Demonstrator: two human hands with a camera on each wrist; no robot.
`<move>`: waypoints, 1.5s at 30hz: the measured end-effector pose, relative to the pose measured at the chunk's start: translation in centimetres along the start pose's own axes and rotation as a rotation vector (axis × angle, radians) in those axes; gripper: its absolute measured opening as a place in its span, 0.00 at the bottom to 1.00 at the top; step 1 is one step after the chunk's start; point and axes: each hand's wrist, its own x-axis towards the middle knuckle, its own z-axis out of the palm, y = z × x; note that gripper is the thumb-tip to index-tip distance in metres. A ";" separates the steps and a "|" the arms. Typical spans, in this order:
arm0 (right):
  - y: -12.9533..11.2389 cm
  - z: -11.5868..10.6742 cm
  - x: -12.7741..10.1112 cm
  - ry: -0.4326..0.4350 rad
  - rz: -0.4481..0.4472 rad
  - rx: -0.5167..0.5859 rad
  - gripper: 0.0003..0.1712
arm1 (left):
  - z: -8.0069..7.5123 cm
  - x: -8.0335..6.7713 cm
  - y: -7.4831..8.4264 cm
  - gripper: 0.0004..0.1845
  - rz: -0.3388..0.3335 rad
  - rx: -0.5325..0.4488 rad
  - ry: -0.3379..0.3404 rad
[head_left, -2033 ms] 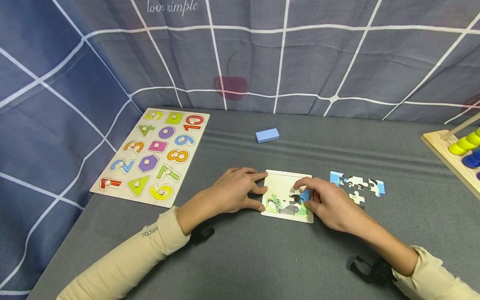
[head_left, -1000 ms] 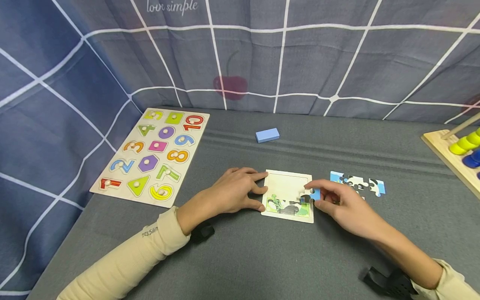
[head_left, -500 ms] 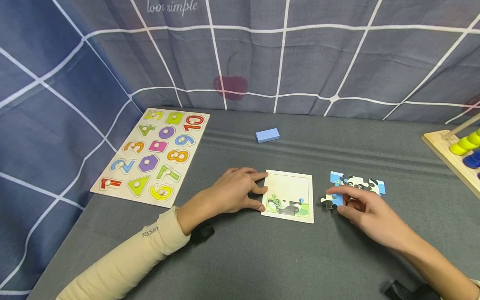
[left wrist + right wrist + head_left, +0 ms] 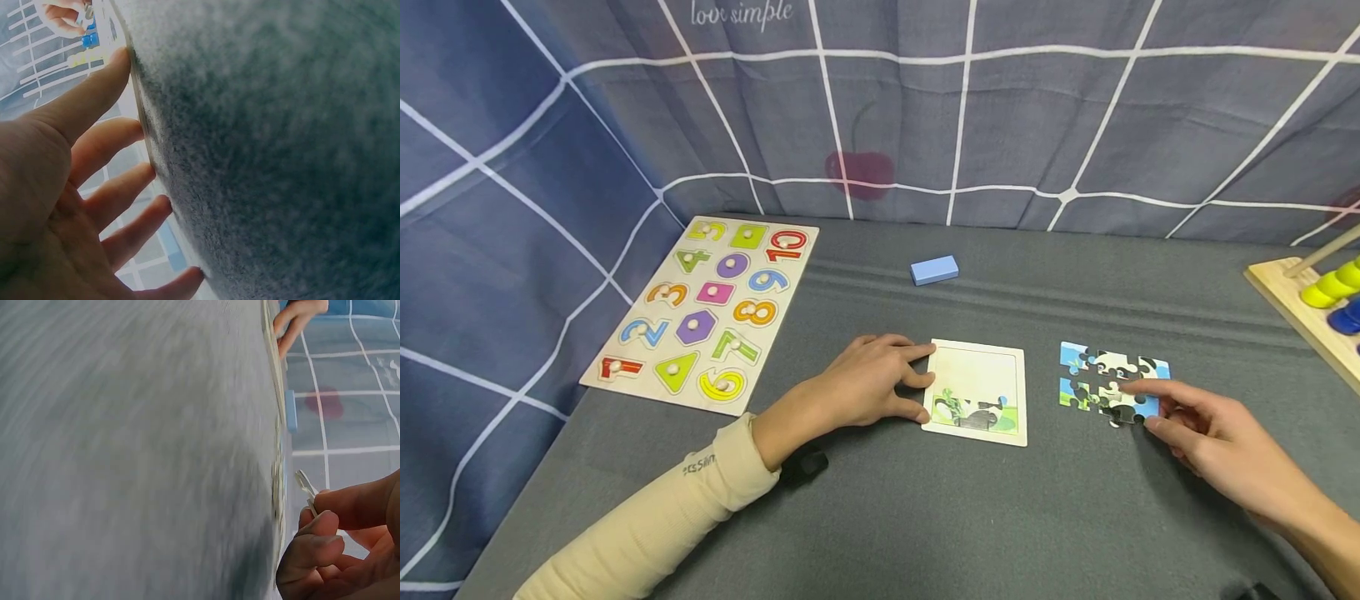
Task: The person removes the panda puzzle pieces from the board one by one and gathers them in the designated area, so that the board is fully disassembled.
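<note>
A small blue-and-white jigsaw piece [image 4: 1138,407] is pinched in the right hand [image 4: 1217,442] fingers at the loose cluster's corner, well right of the square cream puzzle tray [image 4: 977,392], whose left edge is touched by the relaxed left hand [image 4: 865,385] on the grey table [image 4: 925,517].

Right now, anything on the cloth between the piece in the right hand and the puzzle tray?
Nothing visible. The right hand pinches a puzzle piece at the edge of the loose pieces. Only bare grey cloth lies between them and the puzzle tray, whose upper part is open. The left hand holds the tray's far side.
</note>
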 end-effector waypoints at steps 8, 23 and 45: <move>1.6 -1.4 -0.8 0.079 -0.014 -0.231 0.18 | 0.0 0.0 0.1 0.29 0.005 0.004 -0.001; 1.6 -1.8 -0.4 0.005 -0.022 -0.427 0.18 | 0.0 0.1 0.1 0.29 0.003 0.003 0.002; 1.5 -1.5 -0.1 -0.042 -0.015 -0.448 0.21 | -0.1 0.0 0.1 0.29 0.001 0.010 -0.002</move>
